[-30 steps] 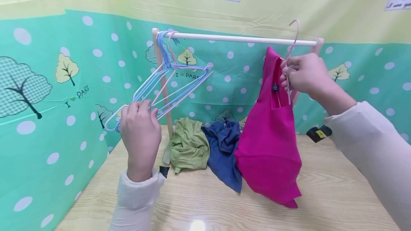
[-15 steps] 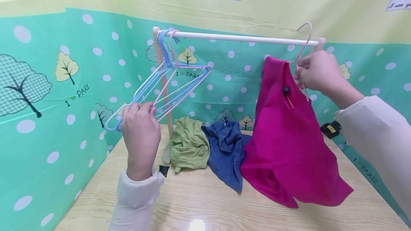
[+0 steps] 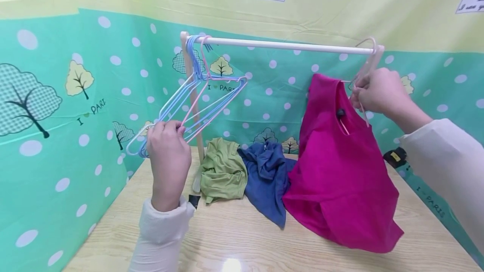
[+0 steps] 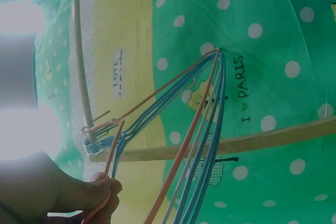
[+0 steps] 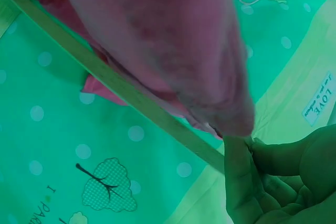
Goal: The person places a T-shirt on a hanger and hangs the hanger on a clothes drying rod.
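At the left end of the white rod [image 3: 280,44] hangs a bunch of blue hangers [image 3: 195,60] with a pink hanger [image 3: 204,60] in front. My left hand [image 3: 168,158] pinches the pink hanger's near corner between thumb and fingers, as the left wrist view shows. My right hand [image 3: 380,91] grips another pink hanger just below its hook [image 3: 375,44], which sits at the rod's right end. From this hanger a magenta sleeveless top [image 3: 348,179] droops toward the table. The top fills much of the right wrist view and hides most of its hanger.
A crumpled green garment [image 3: 223,175] and a blue one [image 3: 266,175] lie side by side under the rod on the wooden table [image 3: 234,238]. Wooden posts [image 3: 198,129] support the rod. A patterned curtain [image 3: 94,74] encloses the back and sides.
My right hand has moved right and slightly down with the hanger and magenta top, bringing the hook from above the rod down to it. The left hand has barely moved.
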A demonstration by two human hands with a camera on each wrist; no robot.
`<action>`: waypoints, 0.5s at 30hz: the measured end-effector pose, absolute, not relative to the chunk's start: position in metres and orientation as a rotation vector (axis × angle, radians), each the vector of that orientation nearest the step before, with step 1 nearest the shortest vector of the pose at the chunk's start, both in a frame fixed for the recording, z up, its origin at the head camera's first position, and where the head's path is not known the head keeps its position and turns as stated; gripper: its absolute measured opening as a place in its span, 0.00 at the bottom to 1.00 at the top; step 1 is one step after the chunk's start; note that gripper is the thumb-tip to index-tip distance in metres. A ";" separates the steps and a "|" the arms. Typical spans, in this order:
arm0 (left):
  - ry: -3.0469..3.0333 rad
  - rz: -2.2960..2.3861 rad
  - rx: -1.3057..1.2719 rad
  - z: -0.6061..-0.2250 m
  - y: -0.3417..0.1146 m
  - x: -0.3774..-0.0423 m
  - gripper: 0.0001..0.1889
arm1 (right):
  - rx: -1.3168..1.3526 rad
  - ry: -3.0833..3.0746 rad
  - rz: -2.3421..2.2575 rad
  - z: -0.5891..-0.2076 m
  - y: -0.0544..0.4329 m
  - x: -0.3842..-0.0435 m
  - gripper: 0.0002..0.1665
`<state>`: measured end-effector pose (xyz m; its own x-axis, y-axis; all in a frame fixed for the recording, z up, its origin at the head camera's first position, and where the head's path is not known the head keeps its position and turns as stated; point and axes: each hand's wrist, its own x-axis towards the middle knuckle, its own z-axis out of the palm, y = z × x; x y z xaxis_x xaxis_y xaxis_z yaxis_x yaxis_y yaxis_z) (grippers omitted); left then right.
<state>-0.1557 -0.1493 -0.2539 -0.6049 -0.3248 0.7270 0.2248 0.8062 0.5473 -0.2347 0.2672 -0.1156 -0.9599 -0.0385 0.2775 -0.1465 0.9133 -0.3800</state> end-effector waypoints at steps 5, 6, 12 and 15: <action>-2.061 -0.786 0.071 -0.254 -0.150 -0.157 0.07 | 0.169 -2.796 0.519 -0.121 0.272 -0.234 0.16; -2.059 -0.790 0.070 -0.255 -0.150 -0.157 0.07 | 0.171 -2.795 0.520 -0.122 0.272 -0.234 0.16; -2.035 -0.808 0.061 -0.256 -0.151 -0.159 0.07 | 0.144 -2.805 0.563 -0.125 0.273 -0.234 0.18; -2.013 -0.805 0.054 -0.256 -0.151 -0.160 0.06 | 0.141 -2.812 0.569 -0.127 0.274 -0.234 0.19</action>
